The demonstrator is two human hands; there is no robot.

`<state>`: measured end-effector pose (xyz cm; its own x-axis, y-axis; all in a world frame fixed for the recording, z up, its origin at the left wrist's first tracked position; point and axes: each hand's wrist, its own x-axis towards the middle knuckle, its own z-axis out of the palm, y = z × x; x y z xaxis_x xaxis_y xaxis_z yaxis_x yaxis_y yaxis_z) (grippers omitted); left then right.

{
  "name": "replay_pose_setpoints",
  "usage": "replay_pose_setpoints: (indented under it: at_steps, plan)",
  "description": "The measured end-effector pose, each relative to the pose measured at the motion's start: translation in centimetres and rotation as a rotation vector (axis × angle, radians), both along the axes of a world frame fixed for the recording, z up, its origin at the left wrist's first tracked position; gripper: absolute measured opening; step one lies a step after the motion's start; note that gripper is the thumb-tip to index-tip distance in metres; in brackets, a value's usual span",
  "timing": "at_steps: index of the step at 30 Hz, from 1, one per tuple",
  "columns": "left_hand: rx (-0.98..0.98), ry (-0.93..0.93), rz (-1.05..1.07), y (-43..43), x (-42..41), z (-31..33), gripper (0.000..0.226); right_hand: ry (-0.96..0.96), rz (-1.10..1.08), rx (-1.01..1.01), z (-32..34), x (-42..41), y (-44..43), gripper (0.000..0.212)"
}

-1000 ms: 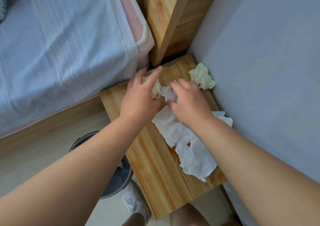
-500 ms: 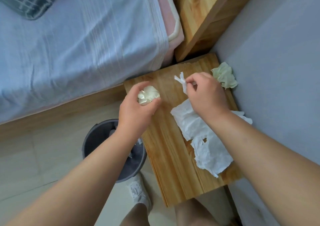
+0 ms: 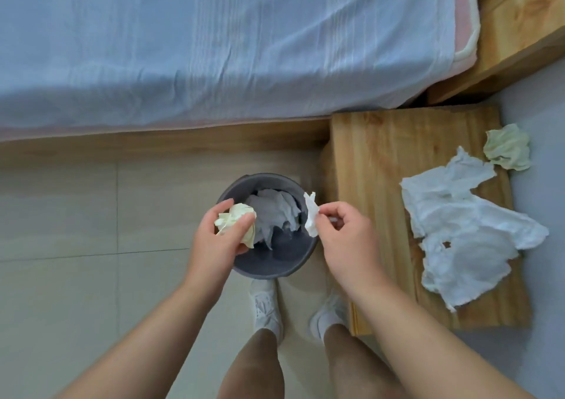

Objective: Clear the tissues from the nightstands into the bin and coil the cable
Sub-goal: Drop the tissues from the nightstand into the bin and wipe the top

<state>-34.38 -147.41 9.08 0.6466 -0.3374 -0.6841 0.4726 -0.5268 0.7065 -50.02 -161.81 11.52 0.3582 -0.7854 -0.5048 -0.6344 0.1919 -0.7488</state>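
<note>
The left hand (image 3: 218,243) is curling its fingers round a crumpled cream tissue (image 3: 234,220), holding it over the left rim of the grey bin (image 3: 269,272), which is standing on the tiled floor (image 3: 76,215). Inside the bin a wad of white tissue (image 3: 275,212) is lying toward the far wall, with dark bottom showing on its near side. Over the bin's right rim the right hand (image 3: 345,239) is pinching a small white tissue scrap (image 3: 310,215) between thumb and forefinger. Right of the bin, the wooden counter (image 3: 382,169) is carrying a large torn white tissue (image 3: 458,233), spread flat with a hole in it. A second cream tissue (image 3: 507,148) is sitting crumpled just beside its far edge, at the counter's far right corner.
</note>
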Motion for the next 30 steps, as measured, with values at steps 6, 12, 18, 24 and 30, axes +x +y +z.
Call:
replay_pose_setpoints:
  at_steps: [6, 12, 18, 24, 30]
  plan:
    - [0.086, 0.040, 0.021, 5.1, 0.6, -4.7, 0.042, 0.156, 0.063, 0.088, -5.7, 2.3, 4.5, 0.016]
    - [0.179, 0.106, -0.144, 5.6, 0.7, -7.6, 0.076, 0.286, 0.138, 0.185, -8.9, 2.8, 5.6, 0.042]
    - [0.225, 0.085, -0.198, 5.6, -0.8, -5.8, 0.064, 0.244, 0.190, 0.218, -6.1, 0.1, 5.3, 0.037]
    - [0.099, -0.037, -0.371, -0.7, -5.8, -1.7, 0.015, 0.070, 0.039, 0.179, -0.3, -5.4, 1.2, 0.019]
    - [0.007, -0.146, -0.643, -10.0, -10.8, 2.1, 0.010, 0.025, -0.155, 0.016, 4.8, -11.8, -4.6, 0.017]
